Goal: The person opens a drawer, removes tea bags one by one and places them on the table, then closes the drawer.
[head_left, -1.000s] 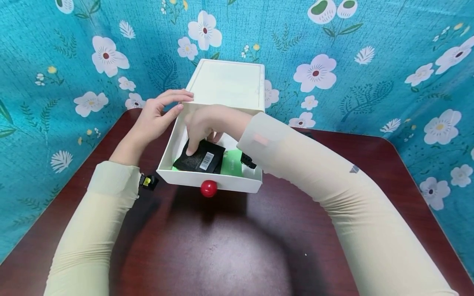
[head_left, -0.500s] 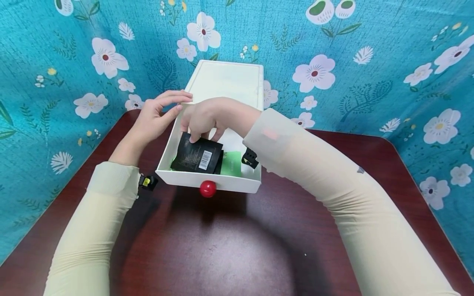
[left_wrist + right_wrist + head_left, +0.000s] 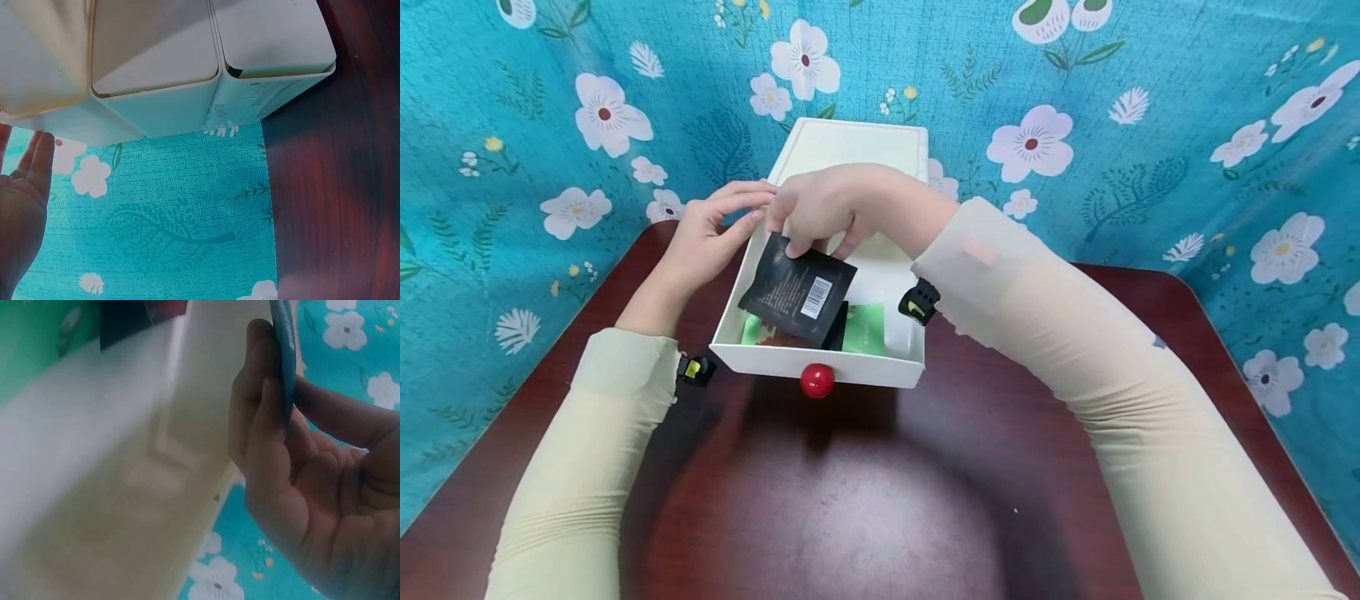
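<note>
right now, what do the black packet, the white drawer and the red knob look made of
Black packet: probably plastic film or foil, mostly matte, as it looks thin and slightly bent. White drawer: likely moulded plastic, smooth, with thin, even walls. Red knob: glossy, showing a bright highlight; plastic or lacquered wood, can't tell which.

Head view bright and mostly sharp; both wrist views dimmer.
Light appears to fall from above: glare sits on the near middle of the bench [image 3: 880, 517], a small highlight on the red knob [image 3: 817, 380], and dark, soft-edged shadow lies below the white drawer [image 3: 767, 360]. Fine print on the black packet [image 3: 790, 287] is illegible. Left wrist: cool cast, diagonal shadow across the middle white panel [image 3: 156, 44]. Right wrist: hazy, low contrast; green item [image 3: 31, 353] out of focus, right grip [image 3: 306, 487] in shade.
</note>
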A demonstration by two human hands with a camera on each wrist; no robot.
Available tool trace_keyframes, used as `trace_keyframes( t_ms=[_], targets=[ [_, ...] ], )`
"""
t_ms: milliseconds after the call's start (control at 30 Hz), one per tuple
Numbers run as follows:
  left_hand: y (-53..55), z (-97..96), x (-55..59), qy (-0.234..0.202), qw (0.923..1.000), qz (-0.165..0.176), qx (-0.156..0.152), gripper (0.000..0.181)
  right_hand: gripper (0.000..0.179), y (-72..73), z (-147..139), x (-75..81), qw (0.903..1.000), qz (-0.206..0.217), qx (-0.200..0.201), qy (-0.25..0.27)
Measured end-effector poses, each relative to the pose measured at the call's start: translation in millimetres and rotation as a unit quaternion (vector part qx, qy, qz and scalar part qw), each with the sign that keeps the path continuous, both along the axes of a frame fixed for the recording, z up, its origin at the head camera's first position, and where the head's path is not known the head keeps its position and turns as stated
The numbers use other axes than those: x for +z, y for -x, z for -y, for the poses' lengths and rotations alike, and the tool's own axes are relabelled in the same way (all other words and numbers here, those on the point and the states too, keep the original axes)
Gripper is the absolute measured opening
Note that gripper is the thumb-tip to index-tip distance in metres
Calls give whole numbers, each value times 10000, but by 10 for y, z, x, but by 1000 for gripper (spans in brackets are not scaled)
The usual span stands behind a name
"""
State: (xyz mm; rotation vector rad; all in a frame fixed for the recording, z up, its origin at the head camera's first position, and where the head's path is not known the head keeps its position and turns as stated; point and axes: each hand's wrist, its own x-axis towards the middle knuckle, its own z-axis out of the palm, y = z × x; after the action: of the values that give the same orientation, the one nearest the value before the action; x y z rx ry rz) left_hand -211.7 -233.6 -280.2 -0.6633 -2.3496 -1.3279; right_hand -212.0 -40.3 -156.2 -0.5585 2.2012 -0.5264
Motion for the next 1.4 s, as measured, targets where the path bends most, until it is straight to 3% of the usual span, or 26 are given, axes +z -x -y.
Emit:
trace_keyframes(
  t_ms=[200,333,467,633,967,1200,1400],
  targets=[
    [20,10,0,-81,10000,-6,-51,27,25,84,-252,158,9985,20,-316,455],
    [38,3,11,-130,9998,-126,-100,25,27,153,-490,227,9948,-124,-590,825],
    [56,-2,18,-110,9999,-122,-44,26,30,247,-784,241,9877,-339,-842,1273],
    [64,0,18,-101,9999,23,34,27,26,414,-1199,215,9755,-205,-1313,1755],
    [43,20,1,-190,9998,-54,-4,27,24,790,-1992,-149,9541,82,-2491,1661],
    [22,12,-25,-210,9998,9,-54,27,22,893,-2460,-480,9274,-117,-3372,1618],
    [14,3,-64,-251,9996,-97,-61,28,51,921,-2716,-772,9059,-583,-3962,1379]
  ],
)
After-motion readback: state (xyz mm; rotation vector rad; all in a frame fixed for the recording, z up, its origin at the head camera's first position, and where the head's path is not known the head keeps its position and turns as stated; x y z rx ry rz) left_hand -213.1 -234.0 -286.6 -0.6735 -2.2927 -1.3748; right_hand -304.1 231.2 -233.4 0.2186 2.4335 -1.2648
